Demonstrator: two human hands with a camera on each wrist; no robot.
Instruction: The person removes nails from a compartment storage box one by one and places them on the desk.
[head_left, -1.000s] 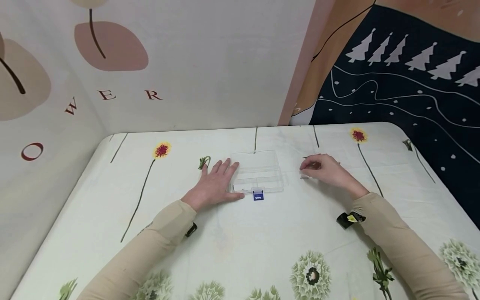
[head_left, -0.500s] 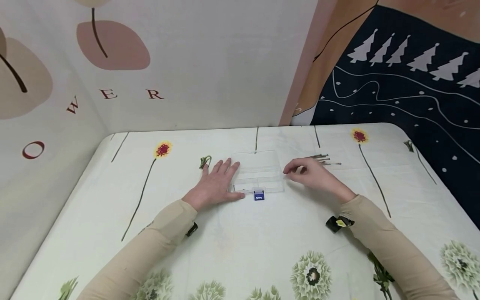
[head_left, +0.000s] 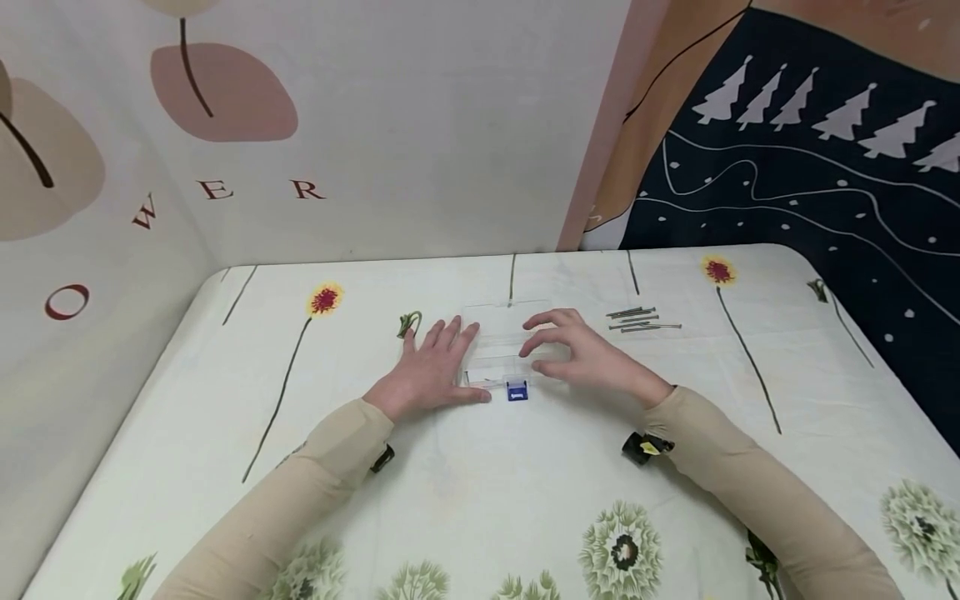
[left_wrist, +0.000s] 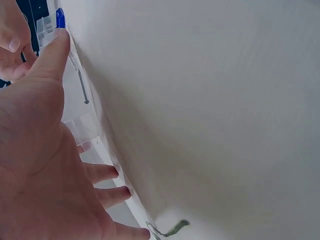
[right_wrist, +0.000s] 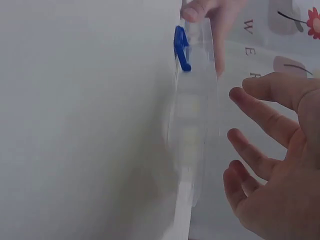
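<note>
A clear plastic compartment box [head_left: 495, 325] with a blue latch [head_left: 517, 391] lies on the cloth. My left hand [head_left: 431, 371] rests along its left side, fingers spread and straight, thumb near the front edge. Over the box's right part hovers my right hand [head_left: 581, 350]; its fingers [right_wrist: 265, 117] are loosely bent and apart, with nothing visible between them. Inside the front compartment, the left wrist view shows a nail [left_wrist: 83, 87]. Several more nails [head_left: 637, 319] lie in a loose pile on the cloth, right of the box.
A white cloth [head_left: 495, 483] printed with flowers covers the table. Behind the table hangs a pale curtain [head_left: 420, 125], with a dark tree-patterned cloth [head_left: 795, 183] at the right.
My right hand has moved left from the nail pile to above the box, and its pinched fingers have spread. The pile is now uncovered. My left hand has stayed in place.
</note>
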